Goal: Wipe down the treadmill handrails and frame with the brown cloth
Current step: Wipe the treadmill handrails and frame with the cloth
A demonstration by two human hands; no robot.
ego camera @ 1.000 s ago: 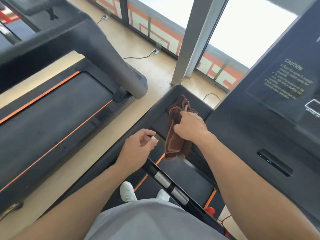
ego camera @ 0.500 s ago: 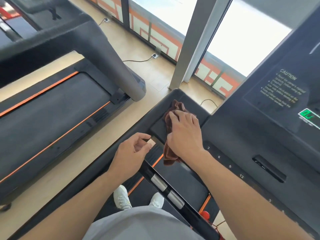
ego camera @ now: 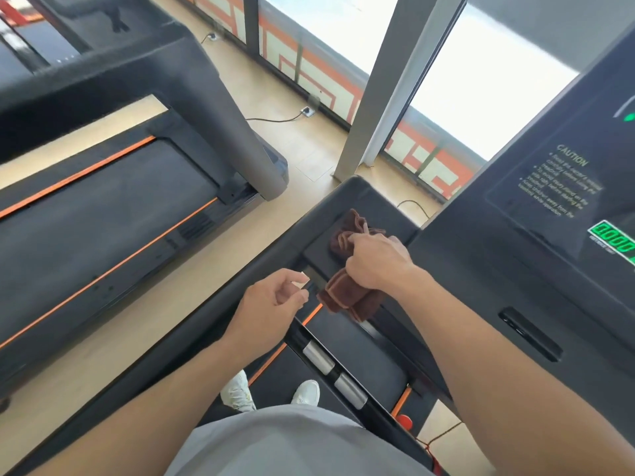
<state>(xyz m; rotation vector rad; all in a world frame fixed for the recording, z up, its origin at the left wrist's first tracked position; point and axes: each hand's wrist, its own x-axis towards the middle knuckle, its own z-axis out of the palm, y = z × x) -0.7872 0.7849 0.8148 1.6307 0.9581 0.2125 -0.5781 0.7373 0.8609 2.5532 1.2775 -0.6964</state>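
Brown cloth [ego camera: 354, 300]: bunched and folded, gripped in the right hand [ego camera: 376, 261]; upper part pressed on the flat front end of the left handrail [ego camera: 323, 249], lower folds hanging free over the gap above the belt [ego camera: 360, 352].
Right hand: fingers curled round the cloth, knuckles up.
Left hand [ego camera: 271, 304]: just beside the cloth, above the rail; fingers loosely curled, thumb and forefinger pinching a small pale object [ego camera: 304, 280], which cannot be identified.
Console [ego camera: 563, 235]: lit green digits, close to the right of the wiping hand.
Risks, as judged:
- dangling folds may drag or snag on the crossbar [ego camera: 330, 369];
- a bunched cloth wipes a narrow strip, so patches may be missed;
- a wide stroke could brush the console controls.
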